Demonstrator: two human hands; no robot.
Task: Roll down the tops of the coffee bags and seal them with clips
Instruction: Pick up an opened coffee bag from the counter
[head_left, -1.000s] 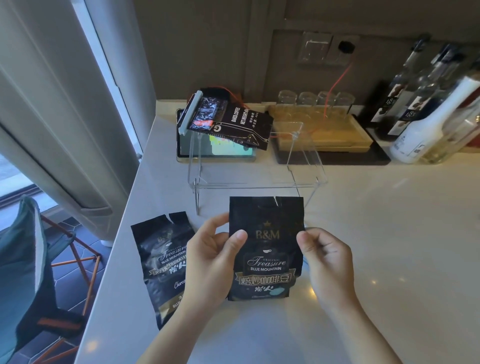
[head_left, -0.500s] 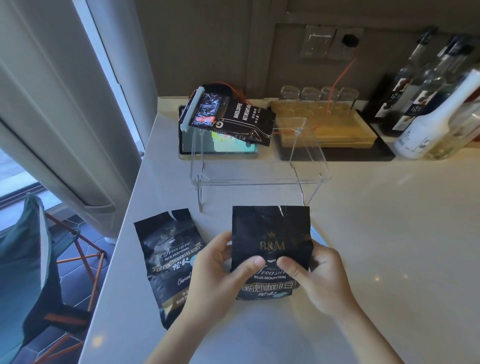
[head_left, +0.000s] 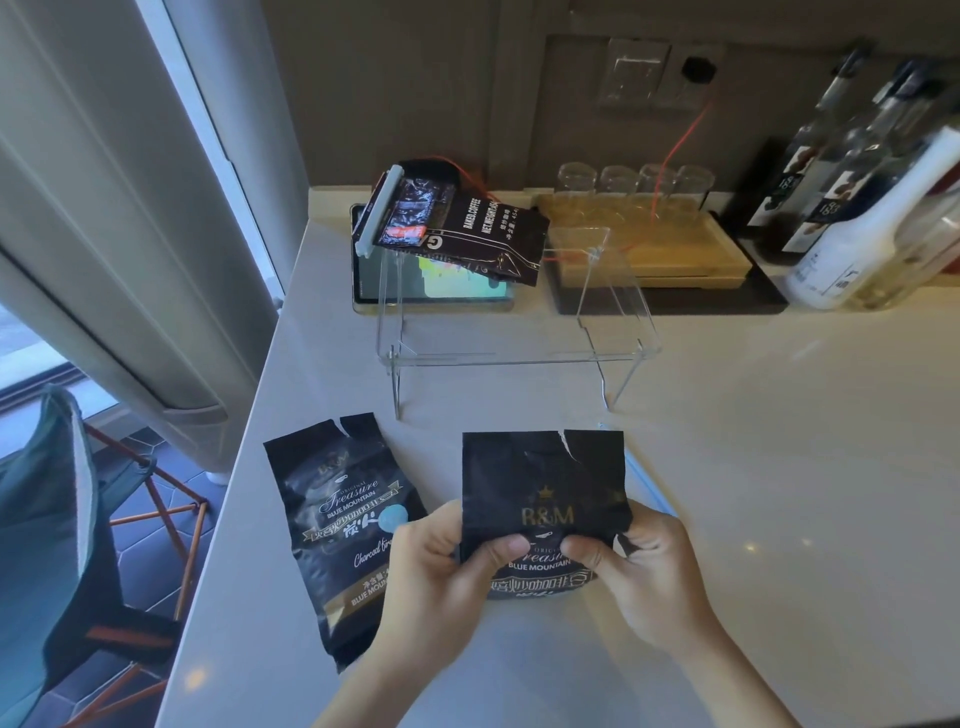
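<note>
A black B&M coffee bag (head_left: 540, 483) stands upright in front of me, its torn top unrolled. My left hand (head_left: 436, 577) grips its left side and my right hand (head_left: 644, 571) its right side, thumbs pressed together on the front below the logo. A second black coffee bag (head_left: 337, 519) lies flat to the left, top open. A third bag (head_left: 467, 228) rests on the clear acrylic stand (head_left: 519, 353) at the back, with a pale clip (head_left: 379, 210) across its rolled end. A light strip, perhaps a clip (head_left: 647, 486), shows behind the held bag.
A tablet (head_left: 447, 296) lies under the stand. A wooden tray with several glasses (head_left: 639, 244) sits behind it, bottles (head_left: 857, 208) at the far right. The white counter's left edge (head_left: 228, 493) drops to a chair (head_left: 67, 545) and the floor.
My hands slid from the bag's sides toward its front centre, thumbs now meeting below the logo. The bag has come lower and nearer to me.
</note>
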